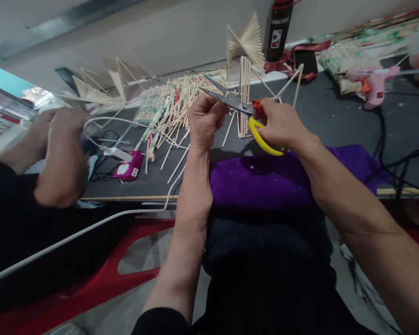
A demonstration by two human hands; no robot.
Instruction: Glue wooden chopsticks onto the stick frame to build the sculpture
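Observation:
My right hand [282, 122] is closed round the yellow and red handles of a pair of scissors [263, 139], whose blades point left, slightly apart. My left hand [205, 118] is closed in a pinch beside the blades; what its fingers hold is too small to make out. Behind the scissors stands a bundle of thin wooden sticks [244, 74]. Many loose sticks [184, 100] lie heaped to the left, behind my left hand. A purple cloth [261, 184] hangs over the table's front edge below my hands.
A fanned stick model [249, 42] and a dark bottle [278, 32] stand at the back. On the right are a pink glue gun [376, 86] and black cables. A magenta power adapter [129, 166] with a white cable sits left, near another person's arms [61, 158].

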